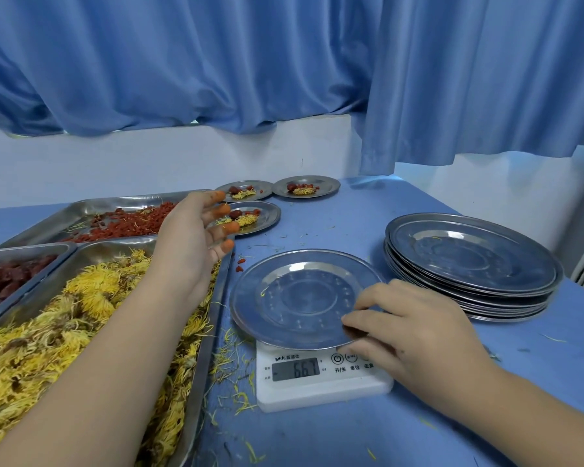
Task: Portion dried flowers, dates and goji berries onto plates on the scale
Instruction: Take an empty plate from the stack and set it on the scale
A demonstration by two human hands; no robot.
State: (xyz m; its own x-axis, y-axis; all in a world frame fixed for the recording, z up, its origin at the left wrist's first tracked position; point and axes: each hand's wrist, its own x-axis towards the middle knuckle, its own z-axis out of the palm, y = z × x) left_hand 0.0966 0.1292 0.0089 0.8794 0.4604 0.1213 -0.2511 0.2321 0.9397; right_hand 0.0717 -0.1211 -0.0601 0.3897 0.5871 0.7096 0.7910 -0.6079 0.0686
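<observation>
Both forearms fill the near view. Right hand (408,326) has its grip pinching the near rim of a bare plate (300,298) sitting on the scale (321,379), which shows a reading. Left hand (193,241) hovers with its grip spread and empty, fingertips stained orange, above the tray of dried flowers (64,318); goji berries (129,224) lie beyond it, dates (7,278) to its left. Three filled plates (267,197) sit past that grip on the desk (351,217). A stack of empty plates (472,264) beyond the right grip suggests most portions remain.
</observation>
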